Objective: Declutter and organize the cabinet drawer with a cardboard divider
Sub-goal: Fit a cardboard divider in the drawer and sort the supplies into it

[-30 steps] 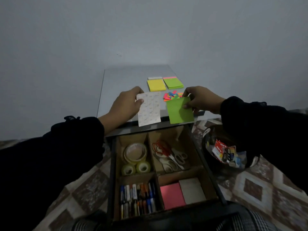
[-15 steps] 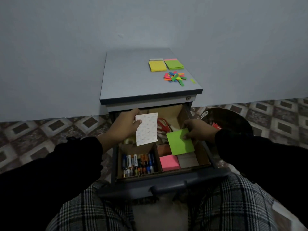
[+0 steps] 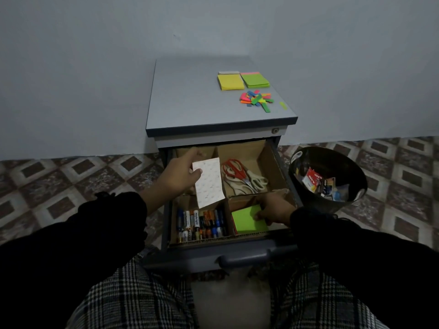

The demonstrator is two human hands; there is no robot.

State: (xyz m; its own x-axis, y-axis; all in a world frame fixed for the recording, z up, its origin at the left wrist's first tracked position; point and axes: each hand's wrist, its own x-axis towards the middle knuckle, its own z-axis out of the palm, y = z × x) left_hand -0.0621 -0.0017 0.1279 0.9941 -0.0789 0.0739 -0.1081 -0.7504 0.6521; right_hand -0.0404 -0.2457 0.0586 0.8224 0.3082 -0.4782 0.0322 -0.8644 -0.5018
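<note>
The open drawer [image 3: 242, 255] holds a cardboard divider [image 3: 240, 148] with several compartments. My left hand [image 3: 178, 176] pinches a white dotted sheet [image 3: 209, 185] above the drawer's left side. My right hand [image 3: 273, 208] holds a green sticky-note pad [image 3: 247, 220] down in the front right compartment. Scissors [image 3: 242, 176] with red and white handles lie in the back right compartment. Batteries and markers [image 3: 202, 224] fill the front left one. The back left compartment is hidden behind my left hand.
On the grey cabinet top [image 3: 190, 103] lie a yellow pad [image 3: 230, 81], a green pad [image 3: 255, 80] and a heap of coloured paper strips [image 3: 256, 98]. A dark bin [image 3: 327, 179] with wrappers stands to the right of the drawer on the patterned floor.
Both hands came down from the cabinet top to the drawer. The green pad dropped into the front right compartment, covering the pink pad. The white sheet stayed above the left side.
</note>
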